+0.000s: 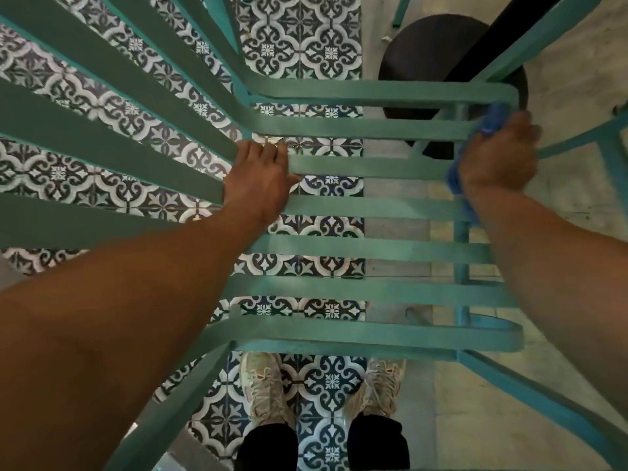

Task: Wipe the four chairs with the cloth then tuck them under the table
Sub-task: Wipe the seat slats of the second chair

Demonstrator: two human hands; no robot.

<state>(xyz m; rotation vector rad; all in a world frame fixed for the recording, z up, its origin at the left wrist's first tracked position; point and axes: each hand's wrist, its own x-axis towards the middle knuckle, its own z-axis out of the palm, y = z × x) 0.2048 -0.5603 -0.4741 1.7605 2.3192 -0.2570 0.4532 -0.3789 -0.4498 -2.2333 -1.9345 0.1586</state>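
The teal slatted chair (373,205) fills most of the view, seen from directly above, its seat slats running across the middle and its back slats fanning away to the upper left. The person stands right at the chair's near edge, leaning over it.

The blue cloth (458,185) lies against the far-right part of the seat, bunched under and around the right hand (498,154). That hand's fingers are curled closed over the cloth, pressing it onto the slats near the seat's right-hand rim; a loose tail of cloth hangs down beside the wrist.

The left hand (261,178) rests where the seat slats bend up into the back, palm down, fingers extended and laid over a slat rather than clenched; whether the thumb hooks beneath the slat cannot be told.

Below the seat's near edge, two pale sneakers (265,385) and dark trouser cuffs show through the gaps. Under the chair's left and middle portion the floor is patterned tile (299,42); under its right side it is plain pale flooring. Beyond the seat's far-right corner sits a round black table base (418,52) with a dark post rising from it.
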